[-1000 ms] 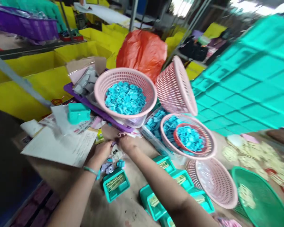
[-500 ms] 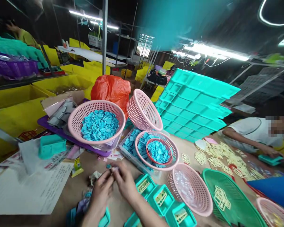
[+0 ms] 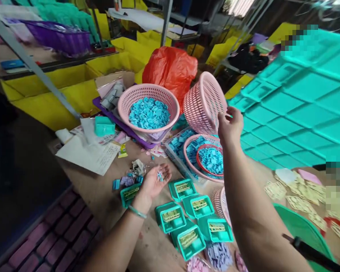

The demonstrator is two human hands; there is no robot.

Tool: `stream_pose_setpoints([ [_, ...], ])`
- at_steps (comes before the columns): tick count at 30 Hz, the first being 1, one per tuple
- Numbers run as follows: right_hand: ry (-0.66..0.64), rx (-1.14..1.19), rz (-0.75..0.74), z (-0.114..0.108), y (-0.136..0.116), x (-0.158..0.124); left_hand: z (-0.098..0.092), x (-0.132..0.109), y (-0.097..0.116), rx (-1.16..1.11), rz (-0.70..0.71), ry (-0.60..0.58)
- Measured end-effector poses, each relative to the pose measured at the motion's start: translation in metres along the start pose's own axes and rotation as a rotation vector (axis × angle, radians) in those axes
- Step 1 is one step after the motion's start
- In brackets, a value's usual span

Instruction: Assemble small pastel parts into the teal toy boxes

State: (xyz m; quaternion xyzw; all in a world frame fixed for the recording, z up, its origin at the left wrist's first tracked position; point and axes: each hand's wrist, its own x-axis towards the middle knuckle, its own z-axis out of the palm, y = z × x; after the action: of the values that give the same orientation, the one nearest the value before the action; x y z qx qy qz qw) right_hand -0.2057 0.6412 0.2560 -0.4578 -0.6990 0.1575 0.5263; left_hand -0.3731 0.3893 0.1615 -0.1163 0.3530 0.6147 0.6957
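My left hand [image 3: 155,182] is turned palm up over the table, fingers loosely spread, with small blue and white pieces [image 3: 159,176] resting in the palm. My right hand [image 3: 231,125] is raised at the rim of a tilted pink basket [image 3: 197,105], thumb and fingers apart and slightly bent; I see nothing between them. Below it, a pink basket of blue parts [image 3: 188,151] holds a small red basket [image 3: 211,160], also full of blue parts. Teal trays [image 3: 171,217] with cream lattice pieces stand between my forearms.
Left of the tilted basket is a pink basket [image 3: 149,88] of blue parts, with a red plastic bag [image 3: 170,68] behind it. Stacked teal trays [image 3: 297,98] rise at the right. Cream lattice pieces [image 3: 300,202] and a green basket [image 3: 294,223] lie at right. Papers [image 3: 87,155] lie at left.
My hands were together over the table and have parted. The right has gone up to the tilted basket; the left has turned palm up. The view has swung left and down.
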Motion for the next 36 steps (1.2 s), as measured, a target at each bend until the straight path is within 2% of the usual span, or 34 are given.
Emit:
stream_pose_setpoints([
  [1,0.049,0.008,0.045,0.007,-0.012,-0.023,-0.014,-0.003,0.003,0.062,0.023,0.062],
  [3,-0.073,0.053,0.045,0.028,-0.033,-0.08,-0.045,-0.007,0.015,0.128,0.094,0.166],
  [5,-0.48,-0.062,0.034,0.058,-0.046,-0.138,-0.074,-0.009,0.034,0.156,0.198,0.254],
  [7,-0.929,-0.3,0.001,0.093,-0.051,-0.184,-0.097,-0.005,0.053,0.198,0.295,0.329],
  [9,-1.119,-0.385,-0.033,0.131,-0.051,-0.21,-0.108,0.004,0.067,0.245,0.355,0.377],
  [10,-1.164,-0.402,-0.052,0.15,-0.05,-0.216,-0.111,0.011,0.071,0.271,0.372,0.388],
  [14,-1.237,-0.493,-0.091,0.213,-0.051,-0.217,-0.106,0.039,0.074,0.355,0.376,0.364],
  [17,-1.252,-0.573,-0.077,0.234,-0.05,-0.218,-0.104,0.048,0.075,0.369,0.357,0.318],
  [19,-1.259,-0.609,-0.059,0.233,-0.046,-0.223,-0.106,0.047,0.079,0.362,0.35,0.298],
  [23,-1.242,-0.645,-0.001,0.211,-0.035,-0.228,-0.111,0.047,0.087,0.389,0.327,0.293],
  [26,-1.186,-0.637,0.051,0.199,-0.028,-0.226,-0.104,0.055,0.085,0.45,0.309,0.286],
  [29,-1.157,-0.591,0.13,0.195,-0.025,-0.223,-0.085,0.067,0.082,0.513,0.297,0.245],
  [32,-1.125,-0.511,0.223,0.191,-0.023,-0.221,-0.058,0.079,0.083,0.57,0.294,0.212],
  [36,-0.968,-0.422,0.318,0.18,-0.014,-0.214,-0.025,0.091,0.092,0.616,0.334,0.243],
])
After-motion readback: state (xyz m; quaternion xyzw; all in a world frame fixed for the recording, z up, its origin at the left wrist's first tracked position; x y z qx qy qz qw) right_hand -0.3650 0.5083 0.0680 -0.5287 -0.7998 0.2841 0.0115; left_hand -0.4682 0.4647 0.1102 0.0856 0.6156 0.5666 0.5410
